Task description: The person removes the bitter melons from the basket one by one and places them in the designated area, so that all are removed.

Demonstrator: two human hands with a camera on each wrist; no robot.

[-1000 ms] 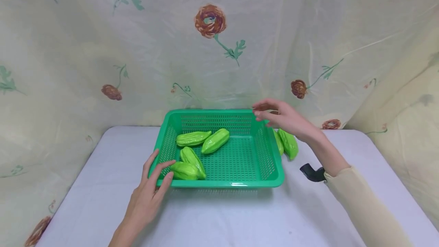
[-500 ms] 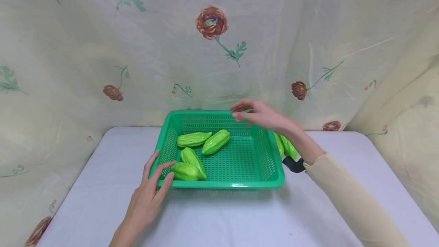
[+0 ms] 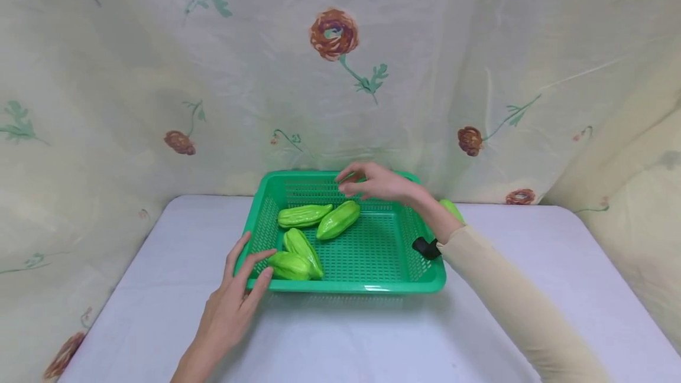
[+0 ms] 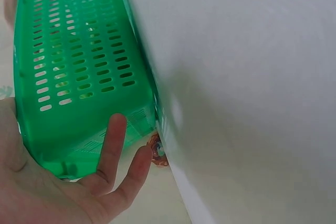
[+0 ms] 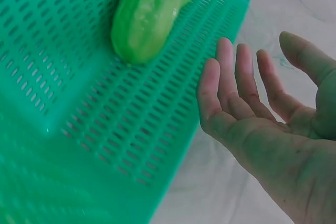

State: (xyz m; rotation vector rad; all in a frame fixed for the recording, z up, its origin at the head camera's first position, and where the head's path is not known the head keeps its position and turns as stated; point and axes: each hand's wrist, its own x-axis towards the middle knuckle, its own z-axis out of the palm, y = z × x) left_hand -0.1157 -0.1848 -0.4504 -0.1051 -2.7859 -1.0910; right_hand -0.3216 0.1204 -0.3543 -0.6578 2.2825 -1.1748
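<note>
A green plastic basket (image 3: 367, 286) with slotted walls stands on the white table. Several glossy green ribbed gourds lie in its left half, among them one long gourd (image 3: 335, 221) towards the middle and another gourd (image 3: 289, 266) at the near left corner. My left hand (image 3: 229, 306) rests at that corner, with thumb and forefinger over the rim and two fingers along the outer wall in the left wrist view. Above the basket's far side hovers my right hand (image 3: 375, 183), its fingers loosely bent and nothing between them; the right wrist view shows its bare palm.
Just right of the basket a green gourd (image 3: 451, 208) shows partly behind my right forearm. A black strap piece (image 3: 427, 248) juts from the right wrist. A flower-patterned curtain (image 3: 239, 75) hangs close behind the basket.
My right hand has moved left from above the basket's far right corner to over its far middle. The right forearm now covers more of the gourds outside. The left hand stays in place.
</note>
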